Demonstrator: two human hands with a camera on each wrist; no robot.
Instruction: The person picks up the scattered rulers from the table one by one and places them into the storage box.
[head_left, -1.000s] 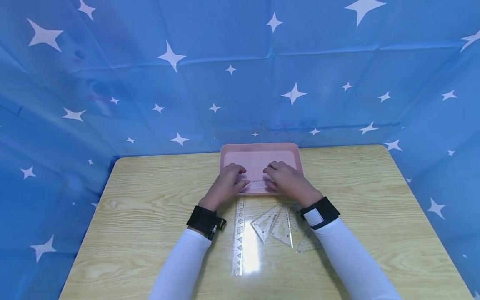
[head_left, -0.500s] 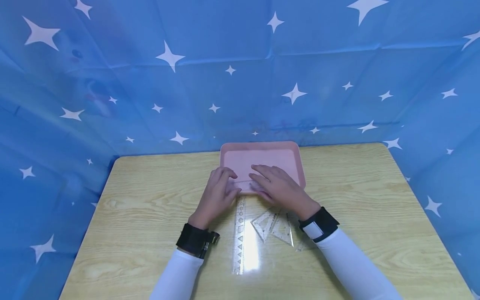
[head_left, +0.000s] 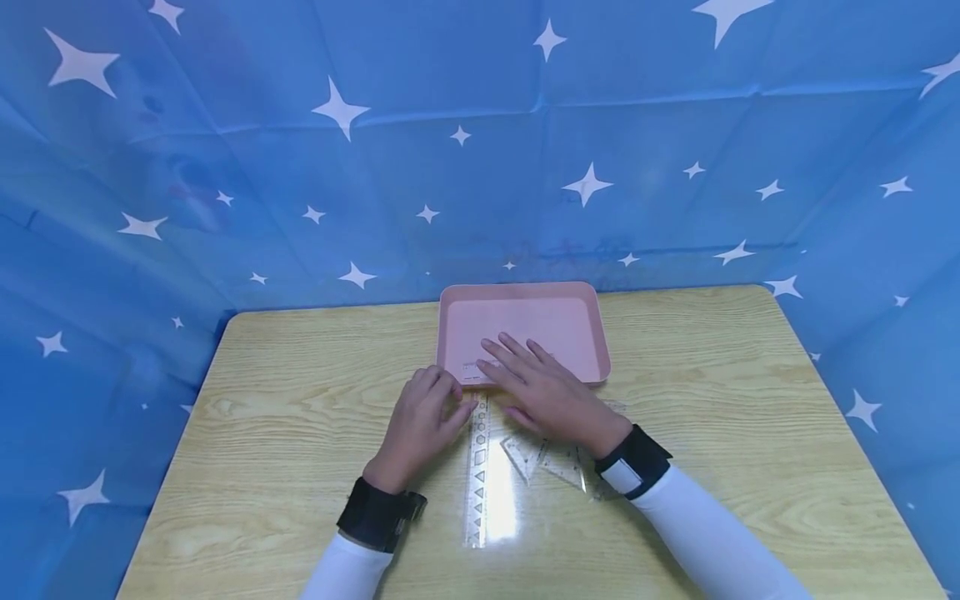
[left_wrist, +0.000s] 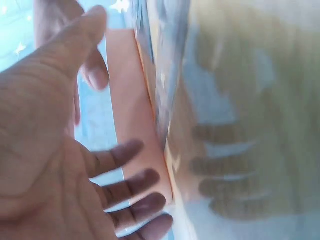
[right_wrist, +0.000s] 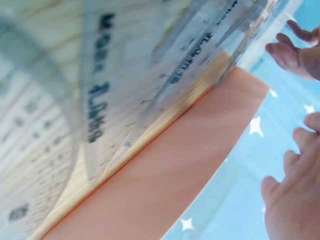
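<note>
A clear short ruler (head_left: 471, 371) lies in the pink tray (head_left: 525, 312) along its front side, partly covered by my right hand (head_left: 551, 400). That hand hovers over the tray's front edge with its fingers spread and holds nothing. My left hand (head_left: 418, 421) is just outside the tray's front left corner, close to the far end of a long clear stencil ruler (head_left: 478, 479). In the left wrist view the left hand's fingers (left_wrist: 130, 187) are loosely extended with nothing in them. Two clear set squares (head_left: 521, 457) (head_left: 564, 468) lie below the right hand, partly hidden.
The wooden table (head_left: 300, 400) reaches back to a blue curtain (head_left: 420, 167) with white stars. In the right wrist view a clear protractor (right_wrist: 35, 130) lies in front of the tray. Light glares off the tabletop beside the long ruler.
My left hand has drawn back out of the tray, towards me and left. The right hand has moved left and towards me, its fingers spreading. The short ruler stays in the tray.
</note>
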